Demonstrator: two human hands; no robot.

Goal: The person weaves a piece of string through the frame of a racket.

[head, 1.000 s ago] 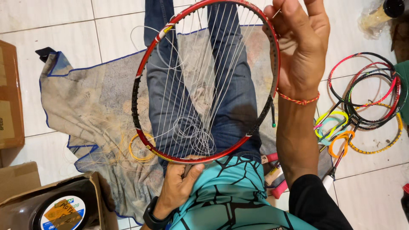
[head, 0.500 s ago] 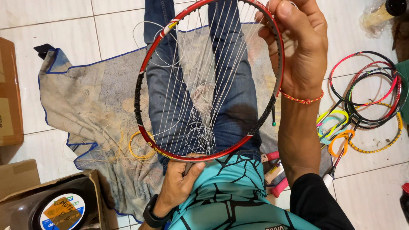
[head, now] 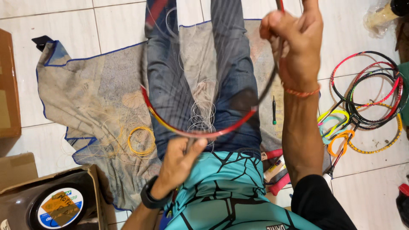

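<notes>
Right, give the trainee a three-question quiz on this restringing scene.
1. True or false: the left hand grips the badminton racket frame near its lower rim.
2. What lies on the cloth mat left of the person's legs? A) coil of yellow string B) a shuttlecock C) a tape measure
3. Fill in: the right hand wears a ____ bracelet at the wrist.

Key: 1 true; 2 A; 3 orange

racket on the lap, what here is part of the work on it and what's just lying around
In hand:
- red and black racket frame
- loose white string
- left hand at the throat
- right hand on the rim

Lying about:
- pile of spare frames
- yellow string coil
- cardboard box
</notes>
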